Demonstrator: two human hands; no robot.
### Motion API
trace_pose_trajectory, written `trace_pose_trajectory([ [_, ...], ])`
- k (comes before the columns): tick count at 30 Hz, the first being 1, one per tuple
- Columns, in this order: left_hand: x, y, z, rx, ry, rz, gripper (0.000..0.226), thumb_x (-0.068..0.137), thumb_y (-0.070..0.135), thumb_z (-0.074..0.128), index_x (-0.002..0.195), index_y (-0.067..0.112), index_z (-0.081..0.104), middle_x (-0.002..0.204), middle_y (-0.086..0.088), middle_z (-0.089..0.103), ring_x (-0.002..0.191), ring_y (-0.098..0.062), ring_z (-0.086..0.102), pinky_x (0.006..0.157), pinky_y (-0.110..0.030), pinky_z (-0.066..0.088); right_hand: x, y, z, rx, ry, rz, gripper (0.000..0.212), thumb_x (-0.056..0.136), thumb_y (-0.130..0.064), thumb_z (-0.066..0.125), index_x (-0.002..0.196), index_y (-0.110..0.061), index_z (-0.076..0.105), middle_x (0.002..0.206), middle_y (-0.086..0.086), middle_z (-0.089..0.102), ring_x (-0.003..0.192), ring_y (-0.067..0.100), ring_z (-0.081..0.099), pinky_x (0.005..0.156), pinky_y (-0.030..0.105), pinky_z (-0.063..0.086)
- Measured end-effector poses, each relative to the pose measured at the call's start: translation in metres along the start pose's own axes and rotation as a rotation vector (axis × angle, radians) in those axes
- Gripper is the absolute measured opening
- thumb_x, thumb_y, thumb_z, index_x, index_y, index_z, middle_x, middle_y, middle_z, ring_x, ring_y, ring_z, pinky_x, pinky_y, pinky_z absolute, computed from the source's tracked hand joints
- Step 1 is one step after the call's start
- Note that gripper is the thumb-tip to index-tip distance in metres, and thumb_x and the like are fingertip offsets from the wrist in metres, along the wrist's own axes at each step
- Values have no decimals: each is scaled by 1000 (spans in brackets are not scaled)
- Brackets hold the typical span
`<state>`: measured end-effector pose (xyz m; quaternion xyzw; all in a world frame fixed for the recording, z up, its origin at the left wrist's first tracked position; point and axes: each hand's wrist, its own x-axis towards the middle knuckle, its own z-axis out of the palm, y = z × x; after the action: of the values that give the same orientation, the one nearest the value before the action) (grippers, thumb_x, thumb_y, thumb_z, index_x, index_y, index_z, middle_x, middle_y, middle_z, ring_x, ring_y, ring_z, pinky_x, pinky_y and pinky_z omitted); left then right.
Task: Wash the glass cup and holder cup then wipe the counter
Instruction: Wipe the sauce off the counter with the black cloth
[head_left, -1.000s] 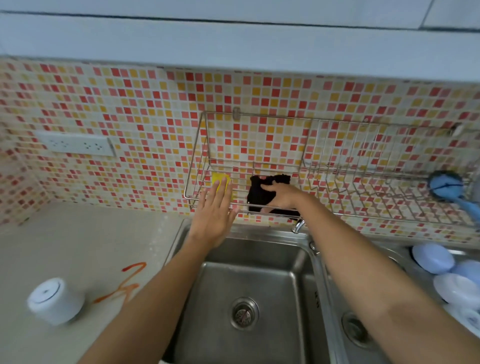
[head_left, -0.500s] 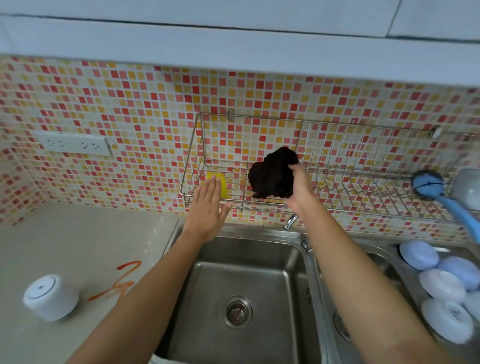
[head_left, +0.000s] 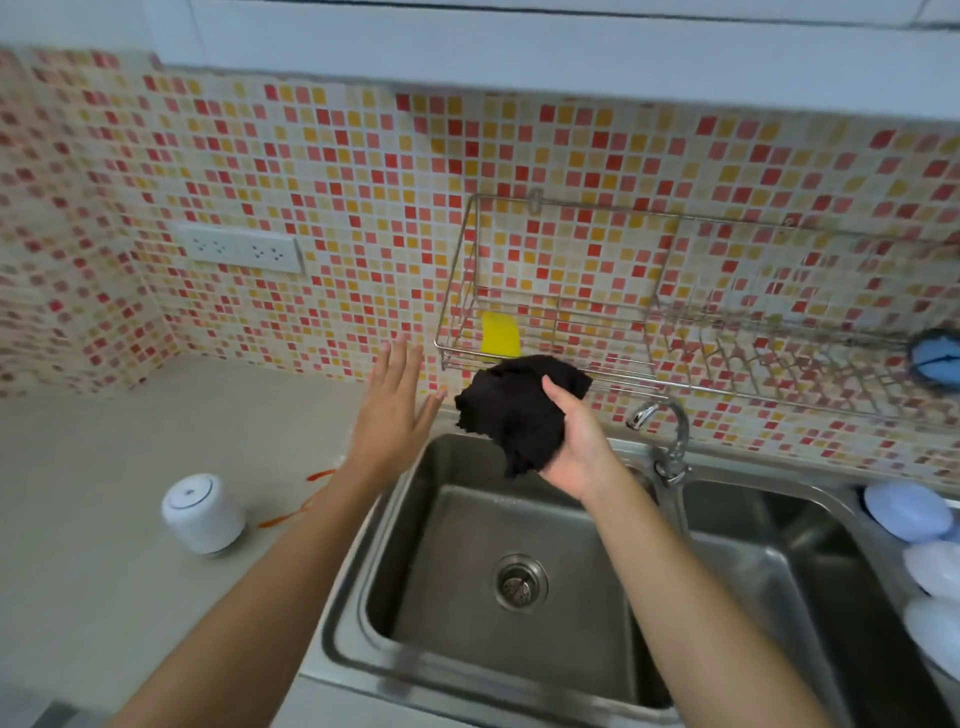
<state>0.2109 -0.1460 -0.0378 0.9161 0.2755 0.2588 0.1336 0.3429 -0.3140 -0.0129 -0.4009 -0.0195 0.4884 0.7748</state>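
Over a steel sink (head_left: 363, 587), a person's right hand (head_left: 576, 447) grips a bunched dark cloth (head_left: 514, 410) while the left hand (head_left: 389, 415) hovers flat with fingers spread above the beige counter (head_left: 104, 519), where a white cup (head_left: 203, 512) stands inverted beside an orange smear (head_left: 291, 512).

- Two bare forearms reach in from the lower edge; no sleeve, cuff or glove shows anywhere along them.
- Left hand (head_left: 390, 410): no ring on any finger, no band or watch behind the fingers at the wrist.
- Right hand (head_left: 579, 441): likewise unadorned, with no ring on the thumb or the fingers that show, and a bare wrist behind them.
- Fingernails at the left fingertips look short and unpainted; those of the right hand are hidden.
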Motion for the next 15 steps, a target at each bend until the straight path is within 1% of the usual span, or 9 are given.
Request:
trace_pose_trajectory([
  [2, -12, -28, -3, 42, 14, -31, 59, 102, 46, 33, 153, 19, 22, 163, -1, -2, 147, -16, -15, 117, -31, -7, 7, 23, 10, -12, -7, 55, 25, 97, -20, 50, 112, -7, 65, 107, 13, 72, 88, 25, 73, 73, 36, 56],
  [4, -24, -57, -8, 83, 48, -34, 46, 101, 42, 39, 142, 21, 47, 163, -4, 7, 149, -22, -5, 119, -37, -1, 17, 45, 20, -37, 1, 82, 25, 95, -12, 49, 114, -4, 63, 107, 14, 72, 88, 26, 72, 72, 35, 58],
  [5, -30, -72, -11, 103, 59, -45, 42, 101, 41, 42, 136, 22, 53, 162, -5, 10, 150, -24, -1, 120, -40, 2, 23, 56, 25, -52, 7, 90, 28, 93, -9, 50, 117, -4, 62, 110, 14, 71, 92, 27, 71, 76, 37, 58],
  [6, -35, -86, -15, 115, 63, -68, 40, 100, 41, 44, 134, 22, 55, 162, -5, 12, 150, -24, 1, 120, -42, 4, 30, 67, 28, -67, 15, 99, 32, 92, -7, 51, 122, -4, 61, 115, 15, 69, 97, 28, 69, 83, 39, 56],
  [8, -45, -116, -25, 113, 61, -143, 43, 99, 41, 45, 138, 21, 50, 162, -4, 12, 150, -25, 4, 120, -42, 4, 45, 88, 35, -116, 55, 116, 38, 89, -4, 53, 126, -4, 59, 119, 17, 67, 101, 31, 66, 92, 42, 52],
  [9, -50, -132, -30, 105, 60, -179, 47, 99, 42, 45, 141, 21, 46, 162, -5, 11, 150, -25, 4, 120, -42, 3, 52, 100, 38, -140, 80, 125, 39, 87, -3, 54, 126, -4, 59, 118, 18, 68, 100, 32, 67, 91, 42, 52],
  [11, -65, -168, -41, 63, 75, -229, 57, 98, 44, 47, 147, 16, 37, 162, -7, 13, 150, -26, 7, 122, -44, 8, 64, 128, 44, -202, 153, 126, 41, 84, -3, 58, 125, -5, 60, 114, 17, 70, 97, 32, 68, 81, 40, 56],
  [13, -83, -204, -50, -21, 113, -298, 71, 93, 46, 54, 150, 10, 29, 161, -11, 15, 149, -28, 11, 121, -44, 13, 78, 160, 49, -261, 213, 103, 42, 83, -11, 64, 124, -7, 61, 111, 15, 71, 94, 30, 70, 76, 37, 56],
  [15, -104, -236, -54, -133, 139, -418, 88, 86, 49, 64, 151, 8, 22, 160, -12, 16, 149, -27, 12, 120, -41, 15, 87, 192, 57, -363, 232, 97, 41, 85, -28, 69, 121, -10, 64, 108, 13, 72, 93, 28, 69, 76, 35, 53],
])
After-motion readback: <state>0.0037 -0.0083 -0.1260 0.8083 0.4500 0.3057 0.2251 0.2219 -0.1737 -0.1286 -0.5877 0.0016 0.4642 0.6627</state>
